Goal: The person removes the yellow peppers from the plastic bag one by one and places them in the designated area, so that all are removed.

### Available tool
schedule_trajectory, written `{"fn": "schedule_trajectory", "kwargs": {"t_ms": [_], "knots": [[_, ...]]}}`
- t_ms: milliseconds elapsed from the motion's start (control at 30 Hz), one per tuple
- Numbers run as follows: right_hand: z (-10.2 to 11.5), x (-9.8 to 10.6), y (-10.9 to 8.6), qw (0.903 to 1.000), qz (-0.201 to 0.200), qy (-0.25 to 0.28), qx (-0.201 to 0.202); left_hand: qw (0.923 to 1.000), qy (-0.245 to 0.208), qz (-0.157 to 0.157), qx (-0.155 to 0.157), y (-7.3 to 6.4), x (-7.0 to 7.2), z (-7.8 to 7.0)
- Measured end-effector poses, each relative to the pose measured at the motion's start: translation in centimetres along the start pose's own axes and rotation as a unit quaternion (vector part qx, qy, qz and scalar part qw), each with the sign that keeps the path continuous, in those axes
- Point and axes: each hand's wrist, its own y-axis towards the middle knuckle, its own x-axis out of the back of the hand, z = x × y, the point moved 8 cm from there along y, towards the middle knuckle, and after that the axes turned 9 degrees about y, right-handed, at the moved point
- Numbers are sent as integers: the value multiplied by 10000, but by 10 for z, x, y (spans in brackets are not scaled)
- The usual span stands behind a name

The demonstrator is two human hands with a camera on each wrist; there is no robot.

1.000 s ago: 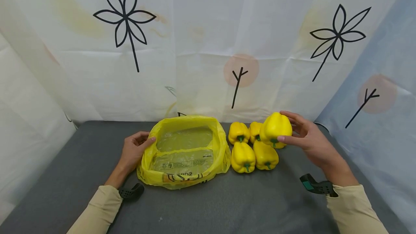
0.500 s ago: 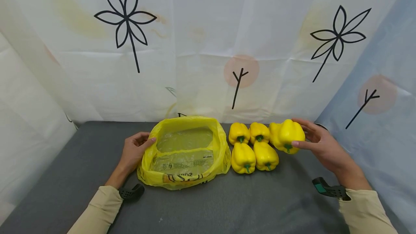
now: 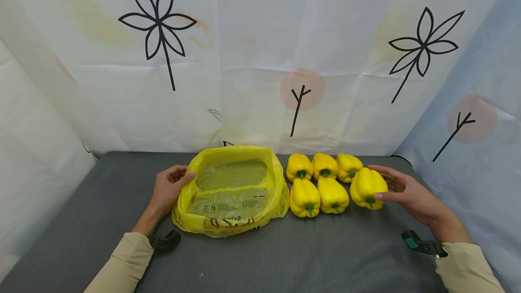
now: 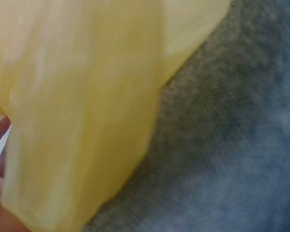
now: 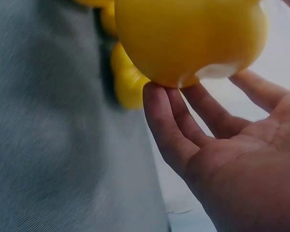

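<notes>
My left hand [image 3: 166,192] pinches the left rim of an open yellow plastic bag [image 3: 281,193], which has a see-through base with print. In the left wrist view, the bag [image 4: 87,106] covers most of that hand. My right hand [image 3: 417,202] holds a yellow bell pepper [image 3: 367,186] between thumb and fingers, its green stem towards me. Seen from the right wrist, the fingertips press the underside of this bell pepper [image 5: 193,38]. Left of it, three bell peppers [image 3: 324,164] form a back row and two bell peppers [image 3: 333,194] a front row.
A dark grey cloth [image 3: 285,257] covers the table. Behind it hangs a white curtain [image 3: 252,58] with plant drawings, and more fabric [image 3: 480,184] closes off the right side. Each wrist wears a black band [image 3: 423,244].
My right hand has moved right and down towards me with its bell pepper, uncovering the back-row bell peppers. The left hand and the bag have stayed put.
</notes>
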Motion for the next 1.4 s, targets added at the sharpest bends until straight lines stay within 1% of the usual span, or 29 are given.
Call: {"fn": "schedule_trajectory", "kwargs": {"t_ms": [167, 233, 367, 433, 567, 733, 1000, 1200, 1400], "knots": [[-18, -3, 0, 9988, 372, 131, -298, 10000, 10, -22, 24, 0, 1, 0], [-22, -5, 0, 9981, 513, 108, -315, 10000, 17, -14, 39, 0, 1, 0], [-30, -9, 2, 9971, 610, 103, -453, 10000, 31, 24, 40, 0, 0, 1], [-31, -12, 3, 9968, 667, 139, -426, 10000, 22, 48, 30, 0, 0, 1], [-33, -15, 4, 9964, 700, 226, -426, 10000, -5, 82, -15, 0, -1, 0], [-39, -16, 7, 9956, 642, 285, -621, 10000, -15, 82, -51, 0, -1, -1], [-42, -15, 11, 9948, 589, 369, -738, 10000, 8, 43, -6, 1, 0, -3], [-42, -16, 10, 9940, 610, 412, -813, 10000, 25, 63, 59, 0, 1, -1], [-43, -17, 10, 9938, 592, 386, -856, 10000, 18, 54, 45, 0, 0, 0]]}}
